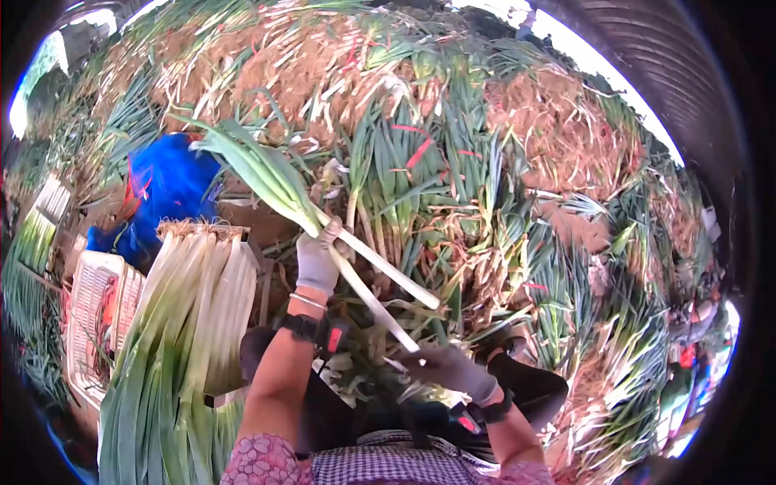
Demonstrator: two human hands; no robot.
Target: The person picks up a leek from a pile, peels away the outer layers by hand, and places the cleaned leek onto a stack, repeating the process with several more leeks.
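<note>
My left hand [319, 257], in a pale glove, is closed around two long green onions [360, 295] just where the white stalks turn green. Their leaves [263, 166] fan out toward the upper left and the white ends slant down to the right. My right hand [449, 370], also gloved, is at the white end of the lower stalk with its fingers drawn together. A thin pale strip shows by its fingertips; whether it is peel or part of the stalk I cannot tell. Left of my arms lies a stack of green onions [190, 299], roots at the far end.
A blue mesh bundle [174, 182] lies beyond the stack. On the left stands a pink-white plastic basket [87, 283], with another green onion pile [36, 234] further out. Untrimmed green onions [404, 178], some with red ties, and dry brownish heaps [566, 133] spread ahead and right.
</note>
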